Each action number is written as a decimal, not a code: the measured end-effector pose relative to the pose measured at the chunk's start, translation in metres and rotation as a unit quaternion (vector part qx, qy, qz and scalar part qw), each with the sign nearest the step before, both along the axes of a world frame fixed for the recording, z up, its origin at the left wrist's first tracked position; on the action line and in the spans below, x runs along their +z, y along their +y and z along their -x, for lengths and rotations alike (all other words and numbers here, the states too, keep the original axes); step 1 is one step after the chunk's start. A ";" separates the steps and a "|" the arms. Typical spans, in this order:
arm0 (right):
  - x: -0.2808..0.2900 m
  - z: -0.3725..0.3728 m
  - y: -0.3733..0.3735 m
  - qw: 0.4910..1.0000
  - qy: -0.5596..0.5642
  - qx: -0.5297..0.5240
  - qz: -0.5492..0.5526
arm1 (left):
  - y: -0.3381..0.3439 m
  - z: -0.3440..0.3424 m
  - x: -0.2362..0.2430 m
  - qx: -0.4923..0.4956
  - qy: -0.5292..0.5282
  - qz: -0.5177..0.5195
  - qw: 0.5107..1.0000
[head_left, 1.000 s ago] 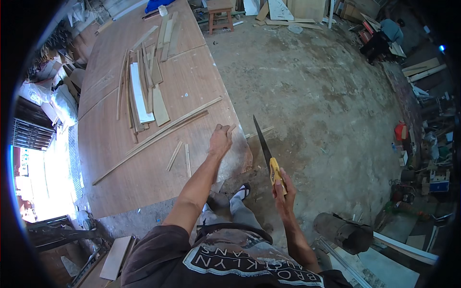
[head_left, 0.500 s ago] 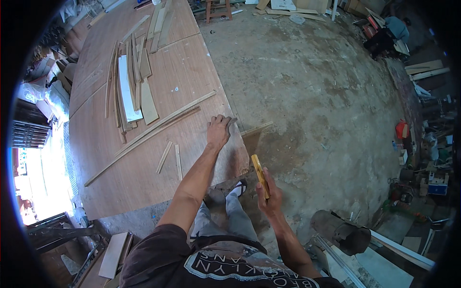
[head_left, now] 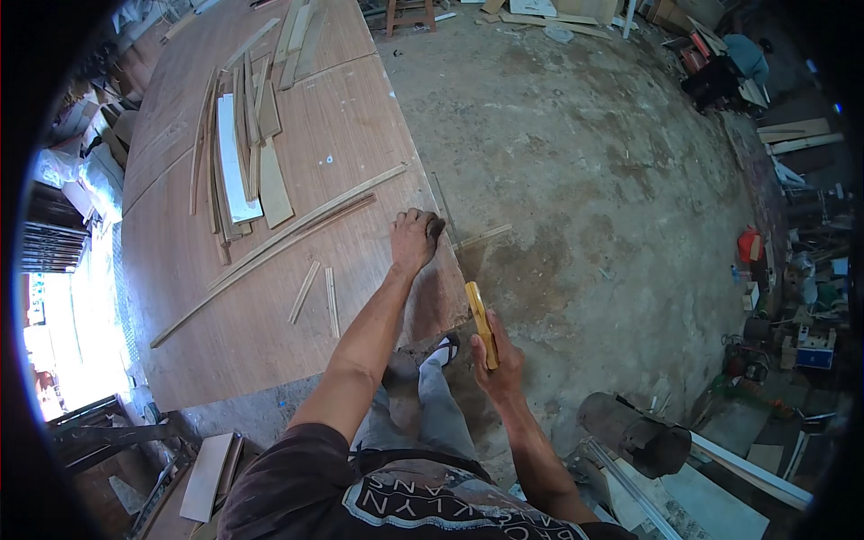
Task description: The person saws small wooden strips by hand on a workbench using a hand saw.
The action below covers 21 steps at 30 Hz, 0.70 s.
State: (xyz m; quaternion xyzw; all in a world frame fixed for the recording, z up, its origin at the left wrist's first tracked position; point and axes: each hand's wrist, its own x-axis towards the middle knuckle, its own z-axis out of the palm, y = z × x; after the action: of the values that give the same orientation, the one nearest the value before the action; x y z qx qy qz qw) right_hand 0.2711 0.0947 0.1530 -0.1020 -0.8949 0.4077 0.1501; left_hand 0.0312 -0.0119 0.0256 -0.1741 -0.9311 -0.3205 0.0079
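My left hand (head_left: 414,237) is curled over a small wood piece (head_left: 435,228) at the right edge of the plywood worktop (head_left: 189,342), pressing it there. My right hand (head_left: 499,358) is wrapped round the yellow handle (head_left: 481,324) of a handsaw, whose narrow blade (head_left: 443,209) is seen almost edge-on, reaching forward beside the worktop's edge and the left fingers. Long thin strips (head_left: 279,238) lie diagonally left of my left hand, with two short strips (head_left: 308,290) below them. A pile of boards and strips (head_left: 276,180), one white, lies farther back.
A wooden stool (head_left: 405,18) stands at the back. Another person (head_left: 740,63) bends among scrap boards at the upper right. A dark metal cylinder (head_left: 634,432), long rails and panels lie at the lower right. Clutter lines the right wall, and bagged material (head_left: 101,180) sits at the left.
The saw has swung from angled over the floor to along the worktop's edge. My right hand has moved left, and my left hand has shifted slightly forward along the edge.
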 end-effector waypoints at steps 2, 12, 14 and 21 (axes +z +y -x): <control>-0.001 0.000 -0.004 1.000 -0.007 -0.001 -0.007 | 0.001 -0.004 -0.006 0.037 0.026 -0.009 0.999; -0.031 -0.007 -0.004 0.994 0.023 0.048 -0.097 | 0.013 -0.001 -0.006 0.060 0.007 0.076 0.995; -0.031 -0.004 -0.001 0.994 0.033 0.055 -0.094 | 0.011 -0.002 -0.006 0.043 0.031 0.077 0.996; 0.000 0.015 0.022 0.997 -0.003 -0.049 0.061 | 0.015 0.008 -0.001 0.046 0.000 0.104 0.993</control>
State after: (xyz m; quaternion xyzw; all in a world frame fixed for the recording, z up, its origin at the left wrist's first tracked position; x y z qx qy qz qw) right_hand 0.2559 0.1170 0.1530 -0.1558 -0.8629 0.4531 0.1609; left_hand 0.0231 0.0031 0.0247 -0.1313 -0.9664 -0.2210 0.0040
